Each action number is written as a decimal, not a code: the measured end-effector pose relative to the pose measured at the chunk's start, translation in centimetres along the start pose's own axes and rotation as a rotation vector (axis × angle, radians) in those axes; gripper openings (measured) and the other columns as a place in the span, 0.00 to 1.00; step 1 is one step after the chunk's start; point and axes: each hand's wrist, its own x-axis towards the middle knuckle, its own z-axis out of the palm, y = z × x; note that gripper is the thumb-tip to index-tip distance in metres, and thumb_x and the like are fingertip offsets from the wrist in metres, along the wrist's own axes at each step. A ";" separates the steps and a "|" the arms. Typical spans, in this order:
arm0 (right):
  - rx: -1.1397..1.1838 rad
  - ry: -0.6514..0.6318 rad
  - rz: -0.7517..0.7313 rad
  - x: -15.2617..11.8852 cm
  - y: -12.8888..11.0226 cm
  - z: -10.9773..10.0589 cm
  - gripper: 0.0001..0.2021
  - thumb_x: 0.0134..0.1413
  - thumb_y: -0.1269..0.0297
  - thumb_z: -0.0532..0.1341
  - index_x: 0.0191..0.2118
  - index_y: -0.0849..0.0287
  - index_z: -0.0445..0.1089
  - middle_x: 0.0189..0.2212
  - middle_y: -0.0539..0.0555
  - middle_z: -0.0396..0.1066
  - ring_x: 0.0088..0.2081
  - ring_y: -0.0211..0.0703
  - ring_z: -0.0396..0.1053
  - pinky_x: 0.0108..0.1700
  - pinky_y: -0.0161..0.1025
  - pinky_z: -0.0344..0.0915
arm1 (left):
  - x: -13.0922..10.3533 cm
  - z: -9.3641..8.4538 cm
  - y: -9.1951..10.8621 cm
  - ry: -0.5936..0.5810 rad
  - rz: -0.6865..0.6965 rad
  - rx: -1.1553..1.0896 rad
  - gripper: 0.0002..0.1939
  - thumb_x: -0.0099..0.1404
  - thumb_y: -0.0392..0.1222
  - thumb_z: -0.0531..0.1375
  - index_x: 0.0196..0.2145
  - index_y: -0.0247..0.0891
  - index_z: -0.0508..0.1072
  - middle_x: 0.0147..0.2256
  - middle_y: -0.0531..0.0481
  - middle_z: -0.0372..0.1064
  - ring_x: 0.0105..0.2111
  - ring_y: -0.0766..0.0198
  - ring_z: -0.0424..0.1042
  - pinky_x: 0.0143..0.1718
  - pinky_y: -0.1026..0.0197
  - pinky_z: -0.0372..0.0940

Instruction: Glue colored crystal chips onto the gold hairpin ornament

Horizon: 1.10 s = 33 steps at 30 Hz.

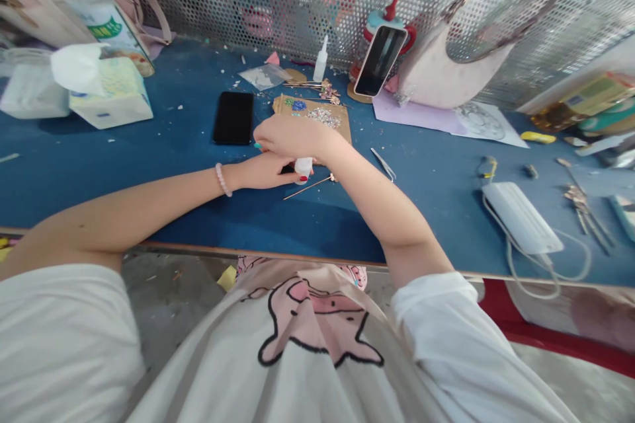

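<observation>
My left hand, with a pink bead bracelet at its wrist, has its fingers closed around a small white bottle over the blue table. Crossing above it, my right hand is bent down with its fingers curled; what they hold, if anything, is hidden. Just behind the hands lies a piece of cardboard bearing small clear gems and blue gems. A thin hairpin rests in front of the bottle, its decorated end by my right forearm.
A black phone lies left of the cardboard. Tweezers are to the right. At the back stand a glue bottle, a propped phone and a white handbag. A tissue box stands left, a power bank lies right.
</observation>
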 end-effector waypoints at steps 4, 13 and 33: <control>0.047 0.005 -0.022 -0.4 -0.2 -0.5 0.11 0.65 0.74 0.50 0.32 0.59 0.66 0.35 0.56 0.72 0.33 0.42 0.59 0.37 0.42 0.52 | -0.1 -0.2 0.1 -0.008 -0.010 -0.011 0.27 0.74 0.60 0.57 0.59 0.39 0.77 0.57 0.41 0.78 0.61 0.48 0.75 0.69 0.45 0.64; 0.208 0.124 -0.117 -1.1 0.4 -1.3 0.14 0.70 0.70 0.48 0.31 0.59 0.64 0.39 0.53 0.73 0.37 0.38 0.62 0.42 0.37 0.56 | 0.0 -0.4 0.6 -0.013 -0.017 -0.044 0.27 0.73 0.62 0.58 0.55 0.36 0.76 0.56 0.39 0.78 0.58 0.48 0.76 0.65 0.46 0.68; 0.325 0.136 -0.075 -1.1 0.9 -1.1 0.17 0.68 0.71 0.48 0.26 0.57 0.61 0.31 0.50 0.73 0.37 0.34 0.66 0.41 0.34 0.57 | 0.1 -0.6 0.9 -0.016 -0.002 -0.051 0.24 0.74 0.59 0.58 0.53 0.37 0.77 0.54 0.39 0.79 0.56 0.50 0.78 0.61 0.48 0.72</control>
